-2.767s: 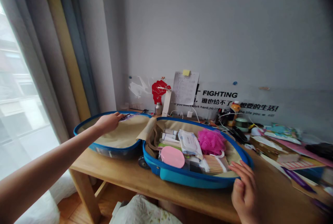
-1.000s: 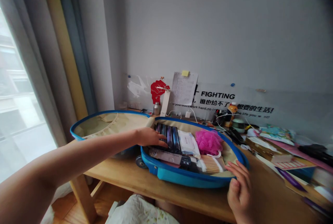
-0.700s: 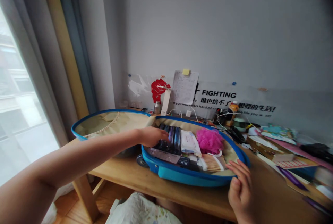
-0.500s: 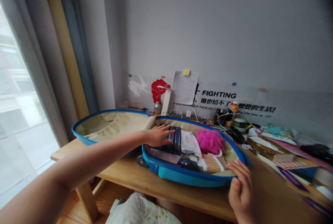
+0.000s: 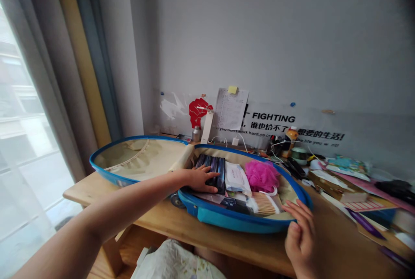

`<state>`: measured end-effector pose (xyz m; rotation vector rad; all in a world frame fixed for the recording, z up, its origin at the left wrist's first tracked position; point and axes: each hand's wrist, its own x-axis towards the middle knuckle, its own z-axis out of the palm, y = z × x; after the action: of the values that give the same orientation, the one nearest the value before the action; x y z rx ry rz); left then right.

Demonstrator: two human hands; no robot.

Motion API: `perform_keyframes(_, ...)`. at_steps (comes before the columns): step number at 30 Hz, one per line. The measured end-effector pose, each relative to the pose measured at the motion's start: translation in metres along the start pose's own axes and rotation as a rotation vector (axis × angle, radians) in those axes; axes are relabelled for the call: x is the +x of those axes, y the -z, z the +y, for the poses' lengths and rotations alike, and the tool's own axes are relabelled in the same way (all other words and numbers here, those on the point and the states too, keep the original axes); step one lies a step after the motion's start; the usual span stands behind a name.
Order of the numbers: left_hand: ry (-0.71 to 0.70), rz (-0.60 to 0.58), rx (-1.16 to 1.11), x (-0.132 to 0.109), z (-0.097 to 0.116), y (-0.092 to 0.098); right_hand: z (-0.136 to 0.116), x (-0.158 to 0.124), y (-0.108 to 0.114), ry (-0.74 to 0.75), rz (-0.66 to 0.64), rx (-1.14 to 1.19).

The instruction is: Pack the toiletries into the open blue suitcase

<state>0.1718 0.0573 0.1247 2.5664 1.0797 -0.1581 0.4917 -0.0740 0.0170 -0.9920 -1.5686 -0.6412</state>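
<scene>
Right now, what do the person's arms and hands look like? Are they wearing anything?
Both are bare. The left hand and its long forearm show no sleeve, glove, watch or bracelet. The right hand has no glove or ring that shows, and its nails look short and plain. Its wrist is cut off by the picture's edge.

Soft daylight from the window (image 5: pixel 19 132) at left; dim right corners, wide-angle bending at edges, slight blur throughout.

Wall banner (image 5: pixel 292 125) — bold black "FIGHTING" readable, with a line of Chinese characters below ending "的生活!" and a small English line starting "If you don't work hard". Pinned paper sheet (image 5: pixel 231 109) beside it — print too small to read.
</scene>
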Motion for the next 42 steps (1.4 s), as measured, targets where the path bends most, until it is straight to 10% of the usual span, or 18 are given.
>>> perform_keyframes(32, 0.025, 0.007, 0.025, 0.000, 0.004, -0.001, 0.003, -0.003, -0.001, -0.030, 0.011, 0.009)
perform_keyframes(42, -0.040, 0.397, 0.021, -0.048, -0.017, 0.015, 0.000, 0.000, -0.001, -0.025, 0.029, 0.013)
